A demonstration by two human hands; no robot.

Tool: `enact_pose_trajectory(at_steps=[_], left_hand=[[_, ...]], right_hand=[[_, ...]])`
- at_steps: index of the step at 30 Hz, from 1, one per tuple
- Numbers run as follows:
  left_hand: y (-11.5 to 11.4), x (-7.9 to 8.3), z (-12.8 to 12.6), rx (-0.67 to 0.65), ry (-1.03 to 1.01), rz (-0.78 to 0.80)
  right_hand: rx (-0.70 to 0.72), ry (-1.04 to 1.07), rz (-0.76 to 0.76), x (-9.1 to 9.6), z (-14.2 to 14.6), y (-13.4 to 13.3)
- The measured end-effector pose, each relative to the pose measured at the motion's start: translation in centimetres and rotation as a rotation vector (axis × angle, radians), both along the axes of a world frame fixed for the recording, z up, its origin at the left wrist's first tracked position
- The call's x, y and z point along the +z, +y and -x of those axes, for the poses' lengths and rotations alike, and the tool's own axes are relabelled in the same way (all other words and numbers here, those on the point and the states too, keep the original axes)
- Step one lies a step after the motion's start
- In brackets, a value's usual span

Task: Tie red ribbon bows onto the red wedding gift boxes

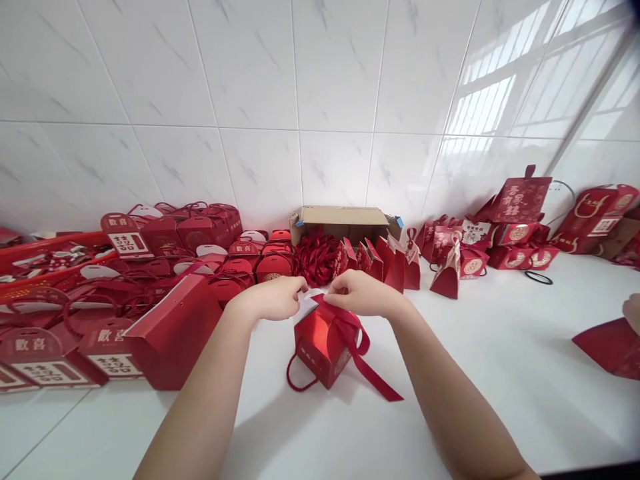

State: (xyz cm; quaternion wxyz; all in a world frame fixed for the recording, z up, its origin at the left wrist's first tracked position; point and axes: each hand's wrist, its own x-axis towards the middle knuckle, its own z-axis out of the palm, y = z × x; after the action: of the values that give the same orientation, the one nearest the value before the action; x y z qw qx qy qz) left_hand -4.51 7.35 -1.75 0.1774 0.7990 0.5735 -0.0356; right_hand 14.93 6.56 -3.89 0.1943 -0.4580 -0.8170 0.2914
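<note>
A small red gift box (315,347) stands on the white tabletop in front of me, its white inner flap (306,305) showing at the top. At that flap my left hand (270,299) has its fingers closed on the box's upper edge; the fingertips are partly hidden. My right hand (363,293) pinches the dark red satin ribbon (377,380) at the top of the box. The ribbon is looped at the right side, and one tail trails onto the table. A twisted red cord handle (296,381) hangs at the box's left.
Many red boxes (50,353) fill the left side, with an orange basket (20,287) behind. A cardboard carton (345,217) holding red ribbons (316,257) stands by the wall. More red boxes (517,200) line the right. Another person's hand (634,313) holds a red box (613,347).
</note>
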Motion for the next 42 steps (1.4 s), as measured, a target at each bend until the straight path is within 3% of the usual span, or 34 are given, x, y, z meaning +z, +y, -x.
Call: enact_pose_trajectory(at_steps=[4,11,21,32,42], left_hand=[[-0.2,0.1,-0.2,0.003,0.005,0.024],[-0.8,0.4,-0.6,-0.007,0.001,0.029],[-0.3,-0.6,-0.6,-0.062,-0.055,0.071],[-1.2,0.6,-0.4,-0.084,-0.215,0.197],[-0.9,-0.1,-0.9,-0.138,-0.164,0.211]], right_hand=[[-0.028,-0.025,-0.01,-1.4,0.7,1.1],[0.026,-0.028,-0.01,-1.7,1.0,1.3],[0.034,-0.028,-0.037,-2.8,2.5,1.7],[0.074,-0.023,-0.05,-2.2,2.2,1.6],[0.157,-0.099,-0.041,-1.6,2.0,1.0]])
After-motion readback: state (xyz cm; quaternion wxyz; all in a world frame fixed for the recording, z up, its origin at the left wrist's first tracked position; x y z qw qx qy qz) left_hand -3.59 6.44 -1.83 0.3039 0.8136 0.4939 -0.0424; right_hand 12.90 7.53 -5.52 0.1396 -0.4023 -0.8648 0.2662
